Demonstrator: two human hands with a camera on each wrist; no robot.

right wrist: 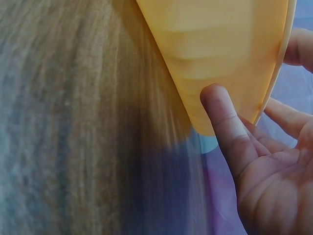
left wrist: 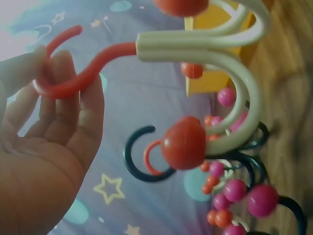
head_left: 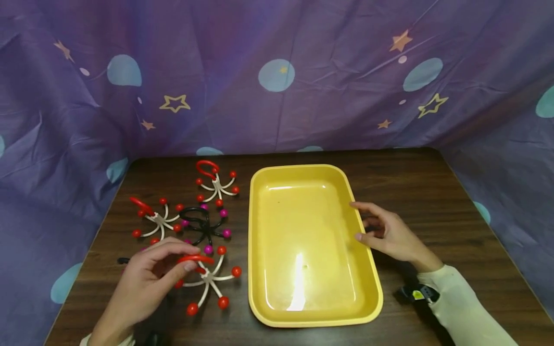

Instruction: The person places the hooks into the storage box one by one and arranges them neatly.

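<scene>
My left hand (head_left: pixel 144 283) holds the curved red hook of a hanger with white splayed arms and red ball tips (head_left: pixel 207 276). In the left wrist view the red hook (left wrist: pixel 100 66) curls between thumb and fingers, and the white arms (left wrist: pixel 195 48) stretch away from the hand. A yellow plastic tray (head_left: pixel 255 230) stands right of it, its inside bare. My right hand (head_left: pixel 391 235) grips the tray's right side, with thumb and forefinger at the rim. In the right wrist view, one finger (right wrist: pixel 222 105) lies against the tray's outer wall (right wrist: pixel 215 49).
Two more white hangers with red tips, one at the back (head_left: pixel 217 186) and one at the left (head_left: pixel 159 220), lie on the brown table (head_left: pixel 433 192). A black hanger with pink tips (head_left: pixel 205 228) lies between them. A purple patterned cloth (head_left: pixel 207 110) hangs behind the table.
</scene>
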